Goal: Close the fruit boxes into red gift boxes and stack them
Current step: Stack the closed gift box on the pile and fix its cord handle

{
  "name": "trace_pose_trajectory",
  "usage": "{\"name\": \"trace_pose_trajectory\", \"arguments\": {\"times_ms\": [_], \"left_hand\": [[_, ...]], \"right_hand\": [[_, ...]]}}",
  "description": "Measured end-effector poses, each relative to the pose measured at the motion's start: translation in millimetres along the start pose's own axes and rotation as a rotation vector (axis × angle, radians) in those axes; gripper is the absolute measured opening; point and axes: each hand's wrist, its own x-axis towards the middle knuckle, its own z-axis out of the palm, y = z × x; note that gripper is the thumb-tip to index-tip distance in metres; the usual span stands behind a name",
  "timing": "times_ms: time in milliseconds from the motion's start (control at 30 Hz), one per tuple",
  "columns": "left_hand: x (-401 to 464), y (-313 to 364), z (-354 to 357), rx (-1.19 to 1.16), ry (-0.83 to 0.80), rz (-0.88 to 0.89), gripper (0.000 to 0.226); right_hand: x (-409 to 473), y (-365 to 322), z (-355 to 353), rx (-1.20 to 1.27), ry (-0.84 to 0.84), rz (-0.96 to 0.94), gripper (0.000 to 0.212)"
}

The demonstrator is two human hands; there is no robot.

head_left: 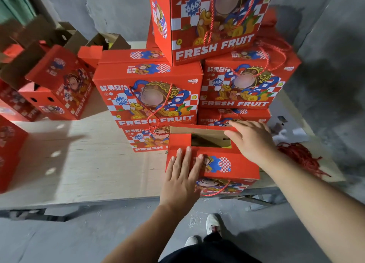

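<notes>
A red gift box [217, 165] sits at the near edge of the plywood table [88, 164], directly in front of you, its top only partly shut. The near flap is folded down. The far flap [199, 129] stands up, brown side toward you, and a dark gap shows between them.

Your left hand [182, 176] lies flat on the near flap, fingers spread, pressing and gripping nothing. Your right hand [250, 139] reaches over the far flap with fingers curled loosely on its top edge, not clamped.

The printed cardboard looks stiff but creasable, and smooth under the palm. With fruit inside it is likely heavy, so lift from the bottom corners rather than the thin red rope handle [215, 191].

Just behind stands a stack of closed boxes [150, 97]. Open boxes [59, 85] wait at far left, and loose red cords [302, 158] lie at right.
</notes>
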Motion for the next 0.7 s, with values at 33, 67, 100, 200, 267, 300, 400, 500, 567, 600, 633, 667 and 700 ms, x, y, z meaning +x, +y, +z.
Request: {"name": "trace_pose_trajectory", "arguments": {"times_ms": [33,67,100,200,267,300,400,500,567,600,633,667,700], "left_hand": [[1,2,1,-0.006,0.006,-0.011,0.107],[2,3,2,-0.017,0.009,-0.022,0.105],[3,4,1,-0.026,0.004,-0.031,0.104],[4,3,-1,-0.04,-0.035,-0.049,0.099],[3,1,-2,-0.066,-0.009,-0.037,0.089],[2,-1,-2,-0.113,0.029,-0.026,0.079],[4,-15,-4,-0.353,0.226,-0.044,0.032],[29,-35,-21,-0.356,0.322,-0.092,0.024],[56,-47,-27,-0.201,0.248,-0.049,0.046],[69,-51,-31,-0.148,0.143,-0.017,0.056],[82,-54,-34,-0.112,0.02,-0.001,0.061],[91,-56,-35,-0.077,-0.098,0.006,0.064],[99,-58,-36,-0.033,-0.17,0.017,0.066]], "right_hand": [[-3,-3,5,-0.007,0.014,0.026,0.067],[-6,-6,10,0.002,0.004,0.05,0.07],[-9,-6,14,0.015,-0.009,0.065,0.074],[-23,0,26,0.013,-0.124,0.062,0.08],[-35,5,32,0.027,-0.213,0.075,0.08],[-38,7,33,0.037,-0.188,0.083,0.08],[-32,6,26,-0.047,-0.058,0.05,0.075],[-21,-2,16,-0.175,-0.024,0.016,0.072],[-17,-8,12,-0.237,-0.042,0.004,0.066],[-17,-10,11,-0.278,-0.057,-0.009,0.062],[-17,-12,12,-0.323,-0.072,-0.02,0.06],[-17,-13,13,-0.364,-0.082,-0.024,0.06],[-17,-14,14,-0.389,-0.071,-0.025,0.06]]}}
